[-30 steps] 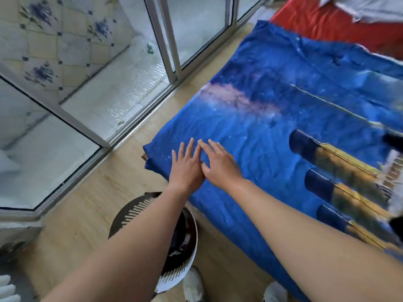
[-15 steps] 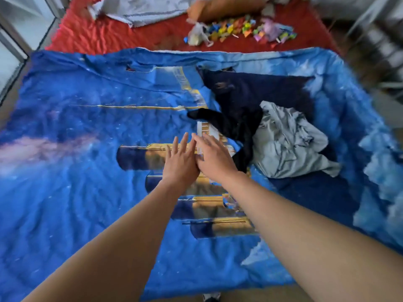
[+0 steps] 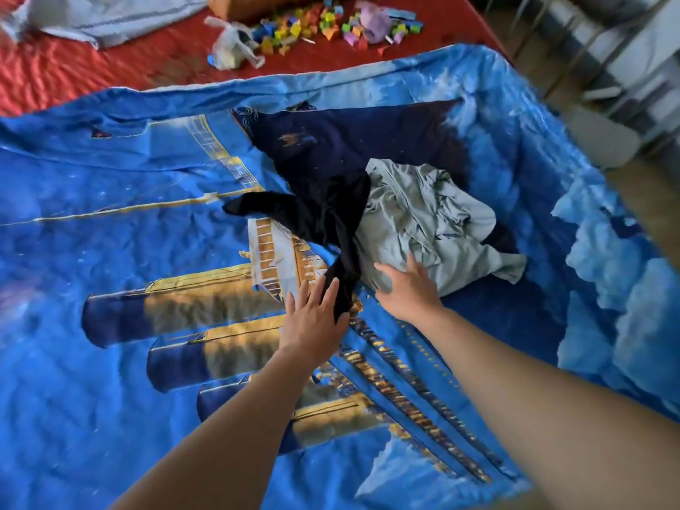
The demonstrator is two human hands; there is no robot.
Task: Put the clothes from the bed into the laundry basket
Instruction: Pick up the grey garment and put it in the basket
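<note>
Both arms outstretched: left hand (image 3: 312, 322) flat-open at black garment (image 3: 323, 215), right hand (image 3: 408, 288) spread on grey garment (image 3: 423, 219).

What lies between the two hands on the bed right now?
In the head view, the lower end of the black garment runs down between the left hand and the right hand, over the blue bedspread. Nothing else lies there.

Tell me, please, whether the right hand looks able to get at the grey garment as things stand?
Probably yes: the right hand is open and already at the near edge of the grey garment, with nothing lying over that side; the black garment overlaps only its left edge.
</note>
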